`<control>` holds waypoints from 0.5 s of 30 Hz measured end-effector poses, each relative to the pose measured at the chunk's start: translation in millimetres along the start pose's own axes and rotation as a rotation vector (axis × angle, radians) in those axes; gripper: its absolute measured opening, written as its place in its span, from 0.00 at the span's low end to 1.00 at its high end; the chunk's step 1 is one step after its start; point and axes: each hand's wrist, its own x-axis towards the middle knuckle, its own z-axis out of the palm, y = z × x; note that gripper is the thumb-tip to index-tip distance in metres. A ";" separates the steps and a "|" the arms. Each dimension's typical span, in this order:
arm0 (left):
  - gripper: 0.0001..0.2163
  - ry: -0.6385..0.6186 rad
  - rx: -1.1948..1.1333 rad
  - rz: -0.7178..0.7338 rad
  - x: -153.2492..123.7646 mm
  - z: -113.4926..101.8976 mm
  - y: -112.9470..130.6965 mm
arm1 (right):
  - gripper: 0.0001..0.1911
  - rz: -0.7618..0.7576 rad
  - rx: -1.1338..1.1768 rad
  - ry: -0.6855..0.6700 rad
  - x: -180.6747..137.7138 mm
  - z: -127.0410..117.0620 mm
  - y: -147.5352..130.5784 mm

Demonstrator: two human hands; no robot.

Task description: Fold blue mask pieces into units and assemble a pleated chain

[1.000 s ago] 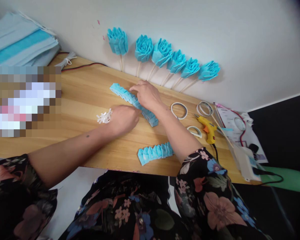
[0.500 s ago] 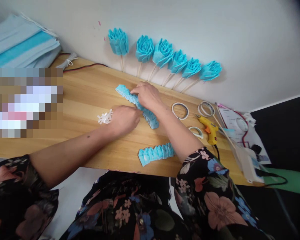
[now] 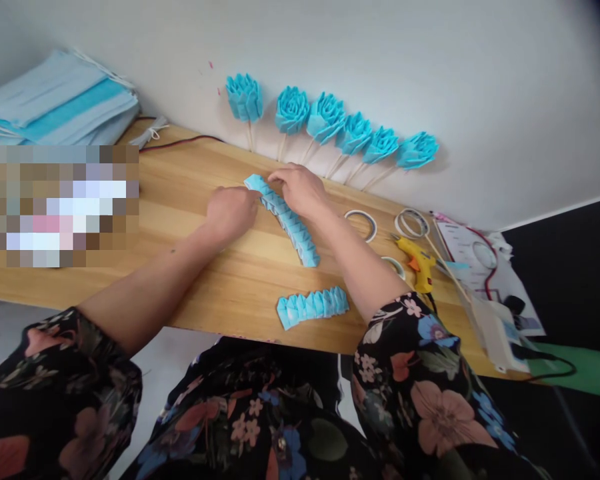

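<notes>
A long pleated strip of blue folded paper (image 3: 291, 225) lies on the wooden table (image 3: 190, 193), running from the far middle toward me. My left hand (image 3: 230, 210) is closed at the strip's far end, fingers pinching it. My right hand (image 3: 300, 188) rests on the strip just right of that end, fingers curled onto the folds. A shorter pleated blue strip (image 3: 313, 306) lies near the table's front edge, untouched.
Several blue paper roses on sticks (image 3: 330, 123) lean against the wall. Tape rolls (image 3: 361, 224), a yellow glue gun (image 3: 417, 259) and papers sit to the right. A stack of blue face masks (image 3: 55, 100) lies at the far left.
My left hand has moved from the middle of the long strip up to its far end. The small white scraps it was beside are now out of sight. The strip has shifted slightly.
</notes>
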 end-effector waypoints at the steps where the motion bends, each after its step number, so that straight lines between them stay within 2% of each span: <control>1: 0.24 -0.003 0.009 0.001 0.2 0.4 0.4 | 0.26 -0.009 0.003 0.007 1.4 1.2 -0.6; 6: 0.24 -0.020 0.028 -0.007 0.5 -0.9 2.2 | 0.22 -0.004 -0.029 -0.063 9.8 11.7 2.7; 11: 0.24 -0.019 0.001 0.009 1.4 -0.1 1.3 | 0.24 -0.001 -0.010 0.019 21.5 17.2 1.2; 15: 0.23 -0.021 0.001 0.000 1.4 0.9 1.1 | 0.22 -0.006 0.001 -0.042 30.4 20.7 -2.8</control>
